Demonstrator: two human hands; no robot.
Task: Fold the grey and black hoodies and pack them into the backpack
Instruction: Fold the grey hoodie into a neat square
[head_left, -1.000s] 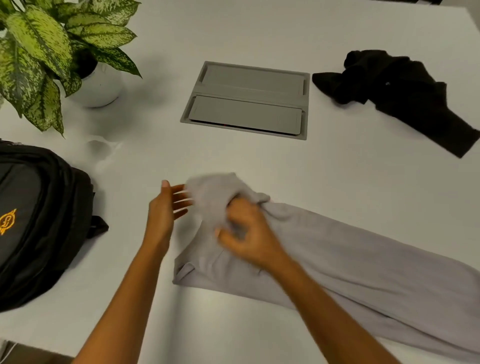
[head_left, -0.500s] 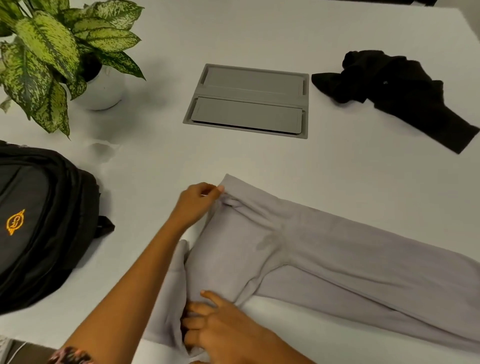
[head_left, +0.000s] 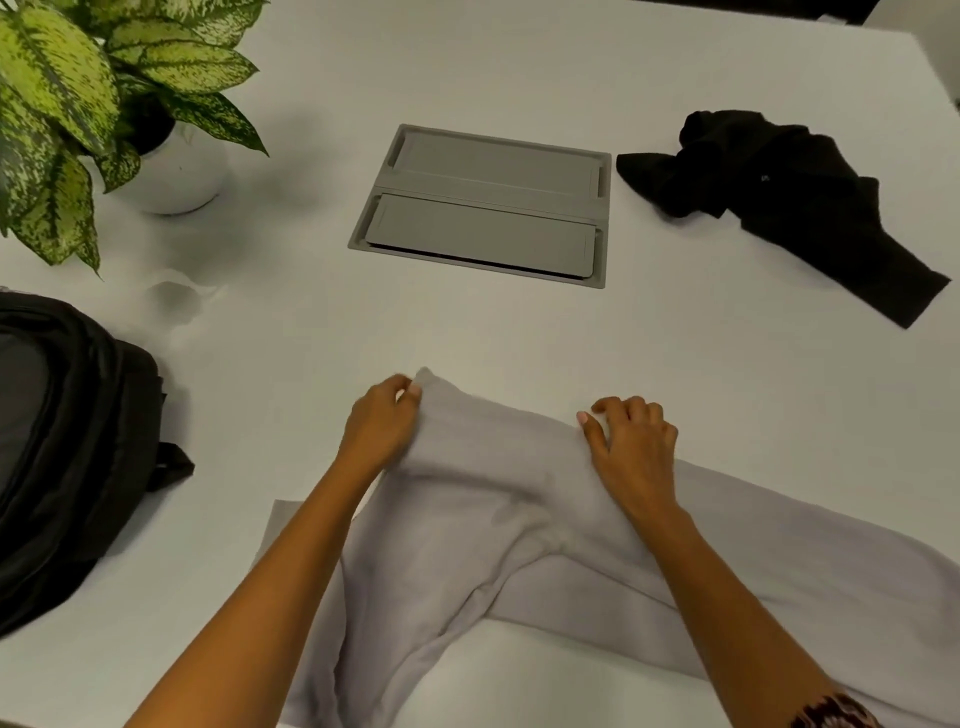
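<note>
White counter (head_left: 519, 338) fills the view, and the grey hoodie (head_left: 493, 530) sprawls across it from 6 o'clock out to 4, one sleeve trailing off right. The backpack (head_left: 67, 441) waits at 9 o'clock, well apart from the cloth. The black hoodie (head_left: 805, 208) lies crumpled and untouched at 2 o'clock.

Now the hands. The left hand (head_left: 382, 428) keeps its grip pinching the far corner of the grey fabric, as it did half a second ago. The right hand (head_left: 634, 447) has jumped from the near edge up to the far edge, fingers curled over the cloth, thumb stretched along it.

Both hands now share one edge, so I'd judge a fold toward the body is being set up. It's early going, with nothing packed yet.
</note>
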